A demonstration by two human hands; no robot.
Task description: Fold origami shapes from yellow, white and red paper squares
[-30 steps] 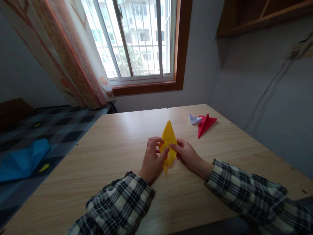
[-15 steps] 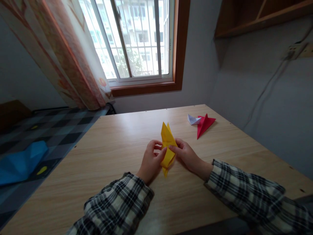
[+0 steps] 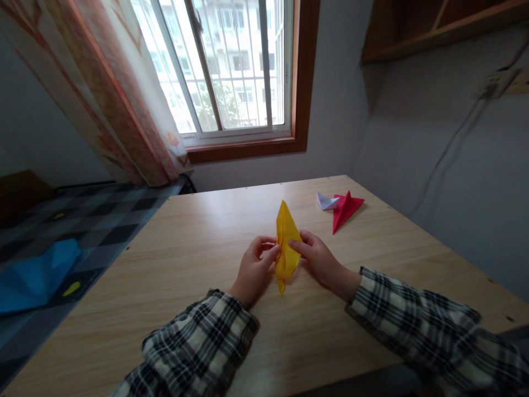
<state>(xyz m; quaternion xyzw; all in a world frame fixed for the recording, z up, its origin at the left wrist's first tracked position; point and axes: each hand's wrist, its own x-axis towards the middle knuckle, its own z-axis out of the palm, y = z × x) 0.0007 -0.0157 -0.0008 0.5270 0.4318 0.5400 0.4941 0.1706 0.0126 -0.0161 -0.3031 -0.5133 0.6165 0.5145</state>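
A folded piece of yellow origami paper (image 3: 287, 242) is held upright between my two hands above the table. It has a pointed top, a crease down its length and a small narrow tip at the bottom. My left hand (image 3: 257, 266) pinches its left edge with thumb and fingers. On the other side, my right hand (image 3: 320, 256) grips the right edge, thumb on the front face and fingers behind the paper. The back of the paper is hidden from me.
Toward the far right of the wooden table (image 3: 198, 242) lie a white paper boat (image 3: 327, 202) and a red folded paper piece (image 3: 347, 207), touching or overlapping. A blue folded paper (image 3: 41, 273) rests on the checked cloth (image 3: 107, 215) at left. A window (image 3: 231, 66) is ahead.
The yellow paper's two separate top points now show as one broad point, and its front face looks flatter and wider. Both hands keep hold, with the right thumb slightly higher.
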